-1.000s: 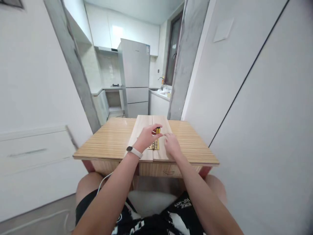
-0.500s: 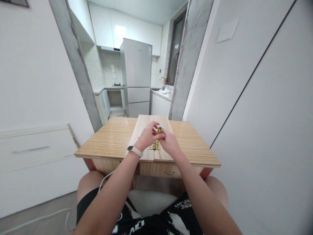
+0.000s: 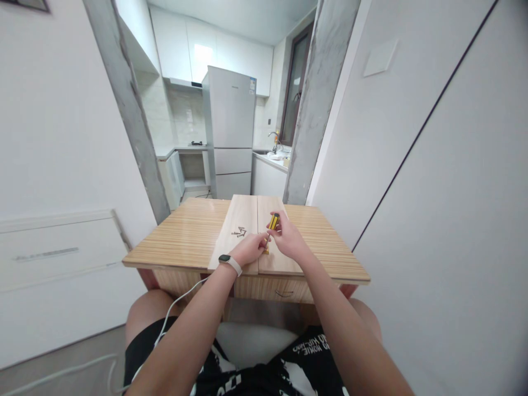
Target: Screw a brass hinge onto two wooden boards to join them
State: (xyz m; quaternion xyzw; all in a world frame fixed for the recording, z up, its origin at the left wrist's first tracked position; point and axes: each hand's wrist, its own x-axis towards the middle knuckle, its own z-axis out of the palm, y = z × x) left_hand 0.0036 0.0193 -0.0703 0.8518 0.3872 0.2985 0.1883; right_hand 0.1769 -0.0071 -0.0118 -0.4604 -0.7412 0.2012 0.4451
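Note:
My right hand grips a screwdriver by its yellow and black handle. The tool leans, with its thin shaft pointing down toward the fingers of my left hand. That hand is closed near the tip, low over the boards; what its fingertips pinch is too small and covered to make out. A brass-coloured hinge lies beneath, mostly hidden by my left hand. Two pale wooden boards, the left board and the right board, lie side by side. Several dark screws rest on the left board.
Under the boards stands a striped wooden table with a drawer handle at its front. A white cable runs by my left leg. Beyond the table stand a grey fridge and a sink counter.
My left hand has come down toward me from the screwdriver's handle to its tip area, uncovering the screws. My right hand now holds the screwdriver tilted, shaft downward.

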